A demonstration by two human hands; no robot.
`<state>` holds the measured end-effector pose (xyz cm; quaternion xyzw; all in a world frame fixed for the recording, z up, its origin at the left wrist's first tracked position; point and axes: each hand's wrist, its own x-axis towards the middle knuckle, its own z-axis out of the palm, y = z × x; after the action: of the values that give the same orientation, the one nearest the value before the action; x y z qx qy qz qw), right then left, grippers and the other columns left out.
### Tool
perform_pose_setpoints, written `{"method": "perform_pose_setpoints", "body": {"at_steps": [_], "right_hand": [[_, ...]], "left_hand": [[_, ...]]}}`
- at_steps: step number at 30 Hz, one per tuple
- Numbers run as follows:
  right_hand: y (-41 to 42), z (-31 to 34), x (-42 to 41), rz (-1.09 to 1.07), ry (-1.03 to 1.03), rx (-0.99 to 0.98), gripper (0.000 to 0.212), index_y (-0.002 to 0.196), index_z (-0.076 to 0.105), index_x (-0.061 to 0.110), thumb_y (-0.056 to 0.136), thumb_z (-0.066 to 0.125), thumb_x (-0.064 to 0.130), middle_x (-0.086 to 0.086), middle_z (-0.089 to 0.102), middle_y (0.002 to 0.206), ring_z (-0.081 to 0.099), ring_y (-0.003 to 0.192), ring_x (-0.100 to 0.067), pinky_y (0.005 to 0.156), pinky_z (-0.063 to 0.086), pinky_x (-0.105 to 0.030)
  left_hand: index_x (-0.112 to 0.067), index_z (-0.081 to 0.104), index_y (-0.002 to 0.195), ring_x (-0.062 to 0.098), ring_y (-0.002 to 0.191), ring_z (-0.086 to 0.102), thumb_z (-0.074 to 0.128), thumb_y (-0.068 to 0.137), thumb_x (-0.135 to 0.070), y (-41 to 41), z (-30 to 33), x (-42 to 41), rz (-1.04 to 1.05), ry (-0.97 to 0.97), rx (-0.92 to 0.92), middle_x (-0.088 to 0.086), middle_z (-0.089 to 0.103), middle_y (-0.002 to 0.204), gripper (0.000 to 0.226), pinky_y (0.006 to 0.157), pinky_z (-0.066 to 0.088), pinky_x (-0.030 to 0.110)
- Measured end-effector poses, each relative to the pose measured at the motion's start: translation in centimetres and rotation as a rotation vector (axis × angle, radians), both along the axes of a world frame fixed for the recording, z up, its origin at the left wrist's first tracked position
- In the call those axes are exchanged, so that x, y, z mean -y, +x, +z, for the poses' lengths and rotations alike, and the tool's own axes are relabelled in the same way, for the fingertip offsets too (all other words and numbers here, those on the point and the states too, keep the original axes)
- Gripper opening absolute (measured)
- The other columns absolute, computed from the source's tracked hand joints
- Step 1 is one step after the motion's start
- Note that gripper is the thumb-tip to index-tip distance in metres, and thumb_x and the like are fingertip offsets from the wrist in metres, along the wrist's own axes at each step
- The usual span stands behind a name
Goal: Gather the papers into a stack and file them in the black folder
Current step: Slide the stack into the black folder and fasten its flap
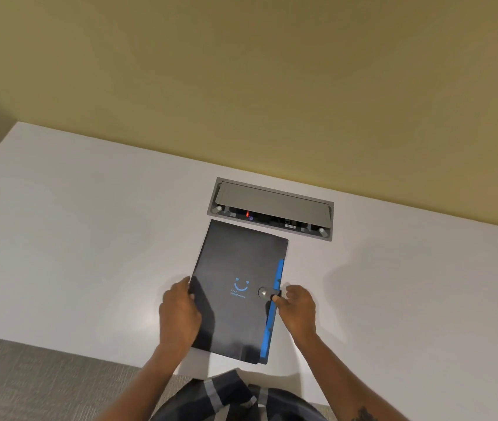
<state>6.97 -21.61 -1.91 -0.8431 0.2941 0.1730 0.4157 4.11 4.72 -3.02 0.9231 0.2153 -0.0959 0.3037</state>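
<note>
The black folder lies closed and flat on the white table, near its front edge. It bears a blue smiley print, and a blue inner edge shows along its right side. My left hand grips the folder's left edge. My right hand pinches the black strap at the round snap button on the folder's right side. No loose papers are in view.
A grey cable box with an open lid is sunk into the table just behind the folder, against the yellow wall. Carpet floor shows at the lower left, past the table's front edge.
</note>
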Motion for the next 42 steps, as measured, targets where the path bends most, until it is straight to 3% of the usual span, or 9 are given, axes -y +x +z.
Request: {"method": "perform_pose_setpoints", "body": {"at_steps": [6,12,15,18,22,27,32,38,42], "right_hand": [[-1.1,-0.5,0.1,-0.189,0.193,-0.067,0.020,0.112,0.075,0.008,0.093,0.080,0.010,-0.006,0.077,0.102,0.074,0.102,-0.030,0.097,0.060,-0.038],[-0.8,-0.6,-1.1,-0.189,0.252,-0.104,0.018,0.112,0.077,0.008,0.096,0.074,0.002,-0.012,0.079,0.108,0.075,0.102,-0.031,0.102,0.062,-0.047],[-0.8,-0.5,-2.5,-0.147,0.263,-0.104,0.019,0.112,0.077,0.011,0.096,0.074,0.002,-0.009,0.079,0.109,0.076,0.099,-0.027,0.101,0.063,-0.043],[-0.9,-0.2,-4.6,-0.118,0.302,-0.095,0.020,0.113,0.078,0.014,0.095,0.076,0.004,-0.003,0.081,0.105,0.078,0.097,-0.021,0.100,0.064,-0.039],[-0.1,0.1,-8.4,-0.065,0.358,-0.090,0.026,0.095,0.074,0.033,0.096,0.077,0.007,0.008,0.079,0.098,0.077,0.094,-0.015,0.097,0.063,-0.033],[2.7,0.5,-13.9,0.001,0.475,-0.122,0.034,0.090,0.076,0.036,0.094,0.076,0.002,0.003,0.082,0.103,0.078,0.099,-0.017,0.094,0.064,-0.031],[7.3,0.7,-18.7,0.059,0.512,-0.150,0.028,0.092,0.074,0.032,0.093,0.078,0.005,-0.003,0.078,0.108,0.075,0.110,-0.026,0.104,0.061,-0.041],[13.5,-0.5,-21.6,0.091,0.501,-0.134,0.033,0.125,0.075,0.016,0.093,0.079,0.008,0.004,0.076,0.100,0.074,0.100,-0.019,0.091,0.061,-0.028],[16.2,-1.6,-22.4,0.062,0.447,-0.084,0.034,0.126,0.075,0.018,0.093,0.080,0.011,0.008,0.074,0.093,0.069,0.082,-0.010,0.074,0.055,-0.017]], "left_hand": [[-0.006,0.056,0.149,0.040,0.135,0.062,0.058,0.105,-0.005,0.1,-1.6,-1.7,0.030,-0.121,-0.091,0.018,0.064,0.148,0.044,0.115,0.049,0.047],[-0.003,0.069,0.134,0.039,0.126,0.063,0.058,0.105,-0.008,0.5,-2.1,-2.1,0.074,-0.240,-0.076,0.018,0.072,0.129,0.030,0.114,0.050,0.051],[-0.004,0.074,0.116,0.034,0.106,0.071,0.056,0.106,-0.008,0.6,-1.9,-2.9,0.194,-0.338,-0.029,0.015,0.076,0.109,0.021,0.103,0.058,0.053],[-0.011,0.074,0.096,0.024,0.086,0.073,0.059,0.105,-0.008,0.0,-1.4,-4.3,0.274,-0.386,0.055,0.006,0.075,0.087,0.017,0.085,0.061,0.041],[-0.020,0.075,0.107,0.016,0.093,0.074,0.059,0.106,-0.014,-0.3,-1.0,-8.2,0.340,-0.392,0.104,-0.001,0.078,0.096,0.017,0.088,0.058,0.037],[-0.010,0.076,0.116,0.031,0.095,0.073,0.058,0.106,-0.024,1.1,-1.3,-14.6,0.423,-0.323,0.114,0.010,0.079,0.100,0.025,0.089,0.060,0.048],[-0.006,0.075,0.094,0.043,0.080,0.071,0.056,0.098,-0.027,5.2,-1.3,-19.7,0.469,-0.307,0.123,0.017,0.074,0.078,0.029,0.076,0.058,0.052],[-0.008,0.071,0.084,0.049,0.090,0.068,0.054,0.100,-0.028,12.3,-2.3,-22.2,0.446,-0.303,0.090,0.020,0.073,0.083,0.031,0.086,0.058,0.057],[-0.009,0.077,0.114,0.045,0.108,0.069,0.055,0.104,-0.031,16.5,-2.8,-22.3,0.471,-0.325,0.073,0.020,0.077,0.112,0.033,0.104,0.055,0.060]]}}
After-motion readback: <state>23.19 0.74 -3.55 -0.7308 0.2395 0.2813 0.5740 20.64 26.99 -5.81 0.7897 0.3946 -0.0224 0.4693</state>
